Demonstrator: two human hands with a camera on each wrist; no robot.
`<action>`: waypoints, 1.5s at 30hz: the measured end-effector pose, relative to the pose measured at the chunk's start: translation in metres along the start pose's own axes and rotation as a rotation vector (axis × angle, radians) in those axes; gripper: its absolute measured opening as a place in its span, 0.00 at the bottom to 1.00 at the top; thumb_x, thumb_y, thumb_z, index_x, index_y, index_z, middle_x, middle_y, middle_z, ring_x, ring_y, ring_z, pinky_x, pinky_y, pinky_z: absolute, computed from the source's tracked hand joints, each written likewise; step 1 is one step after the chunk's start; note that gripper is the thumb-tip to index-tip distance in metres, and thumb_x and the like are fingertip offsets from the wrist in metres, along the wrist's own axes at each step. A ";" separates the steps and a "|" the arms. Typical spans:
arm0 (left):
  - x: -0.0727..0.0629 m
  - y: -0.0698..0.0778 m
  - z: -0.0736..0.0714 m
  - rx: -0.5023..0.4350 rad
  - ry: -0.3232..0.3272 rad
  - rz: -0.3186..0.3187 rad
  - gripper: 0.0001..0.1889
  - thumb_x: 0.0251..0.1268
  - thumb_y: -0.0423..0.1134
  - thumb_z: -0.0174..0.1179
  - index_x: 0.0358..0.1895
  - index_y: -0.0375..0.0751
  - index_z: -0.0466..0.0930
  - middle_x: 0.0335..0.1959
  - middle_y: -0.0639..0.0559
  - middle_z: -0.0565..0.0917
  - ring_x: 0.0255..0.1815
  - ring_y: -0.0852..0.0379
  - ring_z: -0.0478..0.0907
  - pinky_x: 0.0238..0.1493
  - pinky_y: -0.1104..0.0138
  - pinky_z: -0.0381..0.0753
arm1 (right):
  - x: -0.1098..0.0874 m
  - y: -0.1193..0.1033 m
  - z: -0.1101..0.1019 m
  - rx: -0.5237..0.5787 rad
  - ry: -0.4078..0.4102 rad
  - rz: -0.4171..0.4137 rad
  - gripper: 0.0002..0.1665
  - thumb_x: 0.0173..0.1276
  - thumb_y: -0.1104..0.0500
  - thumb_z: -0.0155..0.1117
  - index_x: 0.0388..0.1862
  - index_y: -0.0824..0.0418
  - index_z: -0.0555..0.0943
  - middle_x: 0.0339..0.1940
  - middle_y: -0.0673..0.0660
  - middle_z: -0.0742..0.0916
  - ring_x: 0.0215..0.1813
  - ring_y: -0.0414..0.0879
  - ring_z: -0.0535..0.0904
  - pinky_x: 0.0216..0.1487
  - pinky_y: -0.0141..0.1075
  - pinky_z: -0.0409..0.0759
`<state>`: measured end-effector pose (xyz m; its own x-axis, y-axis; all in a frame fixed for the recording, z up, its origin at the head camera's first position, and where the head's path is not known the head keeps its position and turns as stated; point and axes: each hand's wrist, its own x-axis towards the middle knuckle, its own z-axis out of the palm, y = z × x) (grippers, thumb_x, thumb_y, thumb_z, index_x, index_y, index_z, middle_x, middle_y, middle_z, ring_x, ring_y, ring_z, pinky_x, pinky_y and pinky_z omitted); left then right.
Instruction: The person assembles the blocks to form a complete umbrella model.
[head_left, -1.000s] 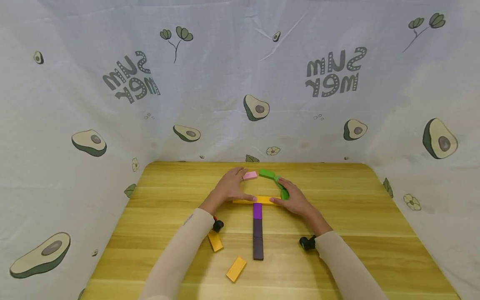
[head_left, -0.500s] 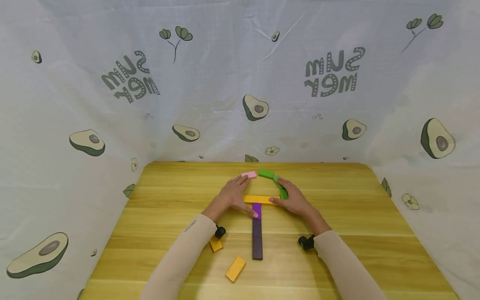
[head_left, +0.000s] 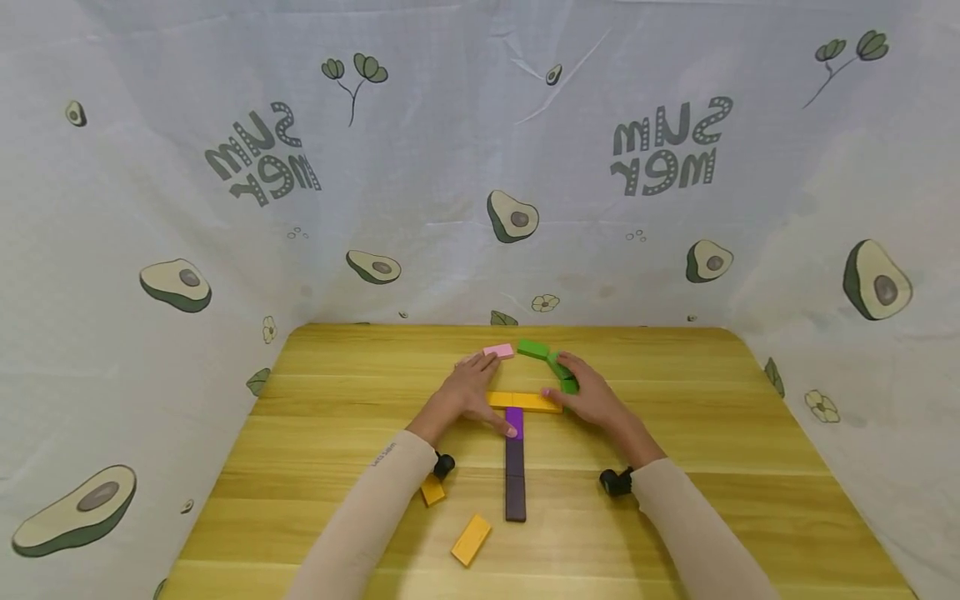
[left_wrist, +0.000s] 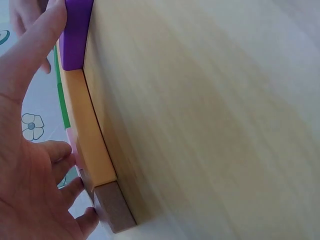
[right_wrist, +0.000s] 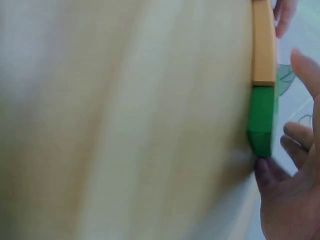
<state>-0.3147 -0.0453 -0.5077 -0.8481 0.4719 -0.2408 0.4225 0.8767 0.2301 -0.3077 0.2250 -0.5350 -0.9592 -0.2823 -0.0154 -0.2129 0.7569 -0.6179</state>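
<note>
In the head view my left hand (head_left: pixel 468 392) lies spread, its fingertips by a pink block (head_left: pixel 498 351) and its thumb on a purple block (head_left: pixel 513 423). The left wrist view shows a brown block (left_wrist: pixel 115 207) at the end of the yellow row, beside those fingers. My right hand (head_left: pixel 592 396) curves loosely along several green blocks (head_left: pixel 533 348), thumb raised near the yellow blocks (head_left: pixel 536 402). A fingertip meets the end of a green block (right_wrist: pixel 261 108) in the right wrist view. Together the blocks form an arch over a crossbar, with a stem below.
Two dark blocks (head_left: pixel 515 498) extend the stem toward the near side. Two loose yellow blocks lie nearer: one (head_left: pixel 471 540) left of the stem, another (head_left: pixel 432 490) partly under the left wrist camera. A printed cloth (head_left: pixel 480 167) surrounds the wooden table (head_left: pixel 675 533).
My left thumb has shifted from the yellow row down onto the purple block, and its fingers have moved to the pink block. The right thumb has lifted slightly off the yellow row.
</note>
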 end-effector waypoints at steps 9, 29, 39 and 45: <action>0.002 0.000 0.001 0.006 0.006 -0.002 0.75 0.37 0.81 0.71 0.86 0.45 0.43 0.87 0.51 0.46 0.87 0.47 0.43 0.85 0.46 0.47 | 0.023 -0.009 -0.007 -0.119 0.076 -0.056 0.38 0.78 0.47 0.60 0.77 0.67 0.67 0.79 0.69 0.69 0.79 0.69 0.61 0.80 0.63 0.58; 0.005 -0.001 0.003 0.019 -0.005 -0.019 0.75 0.36 0.81 0.70 0.86 0.47 0.43 0.87 0.52 0.45 0.87 0.47 0.42 0.85 0.46 0.46 | 0.055 -0.004 0.004 -0.051 0.118 -0.079 0.23 0.78 0.60 0.61 0.67 0.69 0.78 0.69 0.70 0.80 0.73 0.67 0.72 0.76 0.59 0.68; 0.004 0.000 0.004 0.012 -0.004 -0.019 0.75 0.36 0.81 0.71 0.85 0.46 0.43 0.87 0.52 0.45 0.87 0.48 0.42 0.85 0.46 0.46 | 0.056 -0.005 0.007 -0.074 0.163 -0.057 0.19 0.77 0.62 0.62 0.63 0.67 0.83 0.64 0.68 0.84 0.68 0.66 0.77 0.71 0.60 0.73; 0.004 -0.002 0.004 -0.004 0.005 -0.017 0.75 0.36 0.81 0.71 0.85 0.46 0.44 0.87 0.52 0.46 0.87 0.47 0.43 0.85 0.46 0.46 | 0.054 -0.010 0.008 -0.062 0.175 -0.037 0.19 0.77 0.63 0.62 0.62 0.67 0.83 0.63 0.68 0.85 0.68 0.66 0.77 0.72 0.60 0.73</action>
<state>-0.3172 -0.0449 -0.5129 -0.8568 0.4566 -0.2396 0.4068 0.8841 0.2300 -0.3560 0.1980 -0.5360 -0.9670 -0.2083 0.1466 -0.2547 0.7842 -0.5657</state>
